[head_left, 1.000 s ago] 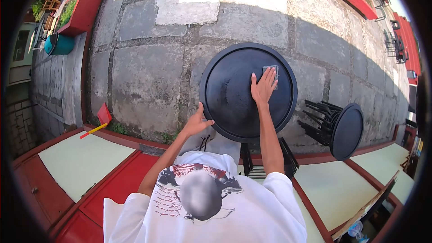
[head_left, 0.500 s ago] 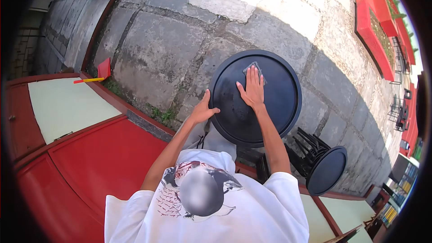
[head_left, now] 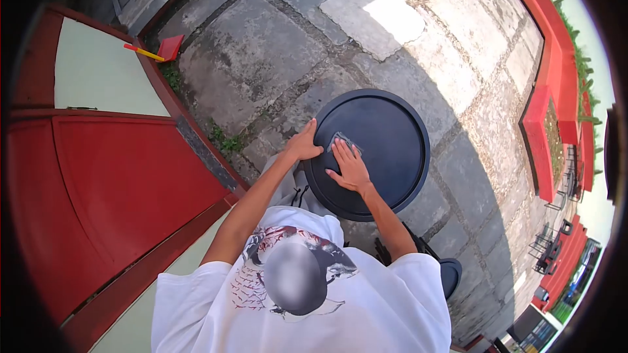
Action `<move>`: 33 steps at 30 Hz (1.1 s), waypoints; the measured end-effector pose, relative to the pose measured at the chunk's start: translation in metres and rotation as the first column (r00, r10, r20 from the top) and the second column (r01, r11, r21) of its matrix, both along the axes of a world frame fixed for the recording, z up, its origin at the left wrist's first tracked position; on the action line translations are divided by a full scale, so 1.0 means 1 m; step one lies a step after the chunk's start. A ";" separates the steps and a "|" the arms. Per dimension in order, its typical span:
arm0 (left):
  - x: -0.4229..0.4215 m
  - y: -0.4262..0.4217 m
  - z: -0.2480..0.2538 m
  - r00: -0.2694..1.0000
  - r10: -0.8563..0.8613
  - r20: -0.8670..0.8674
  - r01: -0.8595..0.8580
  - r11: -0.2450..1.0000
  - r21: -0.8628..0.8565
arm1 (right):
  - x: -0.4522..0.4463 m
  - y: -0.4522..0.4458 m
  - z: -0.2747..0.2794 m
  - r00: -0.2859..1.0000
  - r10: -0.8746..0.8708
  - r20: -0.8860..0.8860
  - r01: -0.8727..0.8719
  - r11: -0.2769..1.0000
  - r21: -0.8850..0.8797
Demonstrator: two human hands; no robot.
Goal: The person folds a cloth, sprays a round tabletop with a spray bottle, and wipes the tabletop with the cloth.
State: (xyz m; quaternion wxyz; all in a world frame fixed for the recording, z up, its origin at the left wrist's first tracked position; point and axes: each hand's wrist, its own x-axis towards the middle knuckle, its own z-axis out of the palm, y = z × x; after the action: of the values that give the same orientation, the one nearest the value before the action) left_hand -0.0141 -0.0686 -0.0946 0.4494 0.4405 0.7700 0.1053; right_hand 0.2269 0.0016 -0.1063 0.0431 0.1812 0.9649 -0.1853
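Note:
A round black tabletop with a raised rim is in front of my body. My left hand grips its left edge, with the thumb over the rim and the fingers along the outside. On the left part of the surface, my right hand lies flat with its fingers stretched out over a crumpled grey cloth. The cloth shows around the fingertips and is pressed against the black surface; the palm hides the rest of it.
A black round stool stands to my right, partly hidden by my sleeve. A red dustpan with a yellow and red handle is by the red and pale wall panels. Grey stone paving surrounds the tabletop. A red planter is at the far right.
My right hand has slid the cloth from the far part of the tabletop nearer to me and leftward. My left hand stays on the rim. The view has turned, hiding most of the stool.

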 end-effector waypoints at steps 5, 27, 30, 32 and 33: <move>0.005 -0.007 0.000 0.999 0.037 -0.005 -0.036 0.998 0.045 | 0.033 -0.023 0.004 0.996 0.091 0.024 -0.089 0.993 -0.082; 0.014 -0.010 -0.006 0.991 0.010 -0.132 0.007 0.992 0.126 | 0.076 -0.077 -0.016 0.932 -0.263 -0.250 0.294 0.951 0.095; 0.011 -0.009 -0.005 0.992 -0.006 -0.123 0.021 0.992 0.123 | 0.069 -0.076 -0.013 0.871 -0.371 -0.322 0.382 0.924 -0.031; 0.010 -0.010 -0.003 0.993 -0.012 -0.118 0.024 0.994 0.102 | 0.064 -0.076 -0.002 0.739 -0.592 -0.320 0.505 0.803 -0.318; 0.009 -0.012 -0.005 0.993 -0.013 -0.118 0.026 0.994 0.110 | 0.062 -0.076 -0.002 0.663 -0.690 -0.292 0.540 0.710 -0.452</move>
State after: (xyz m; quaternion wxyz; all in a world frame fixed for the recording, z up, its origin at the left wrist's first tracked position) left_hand -0.0052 -0.0809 -0.1001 0.3794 0.4777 0.7836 0.1178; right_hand 0.2894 -0.0747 -0.1080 -0.2130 0.4441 0.7821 -0.3817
